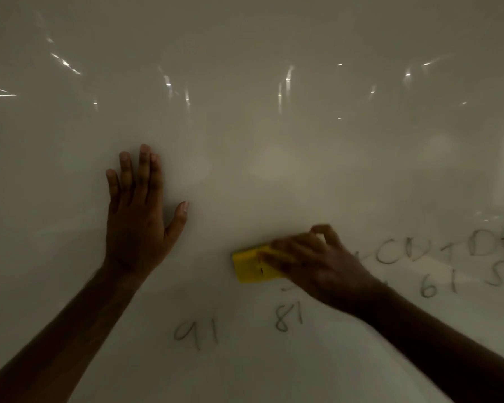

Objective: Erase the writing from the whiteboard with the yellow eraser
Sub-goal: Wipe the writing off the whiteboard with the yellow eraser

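Across the whole head view stretches a glossy white whiteboard (245, 141), dimly lit, its upper part carrying small bright streaks and dots of reflected light and softer pale patches lower down. Nothing of the room shows except those reflections.

Pressed against the board right of centre is a small rectangular yellow eraser (250, 266). The right hand (317, 263) grips it from the right, fingers curled over its top edge and covering its right end, so only the left part of the eraser is visible. This hand and the eraser are slightly blurred.

Well left of the eraser and a little higher, the left hand (137, 216) lies flat and open on the board, fingers together pointing up and thumb spread toward the eraser; it holds nothing.

Grey handwritten marks (291, 317) remain around the eraser: "81" just below it, "91" below and to the left, and to its right a row of letters reading roughly "CD + DE" above "61" and another partly cut-off figure.
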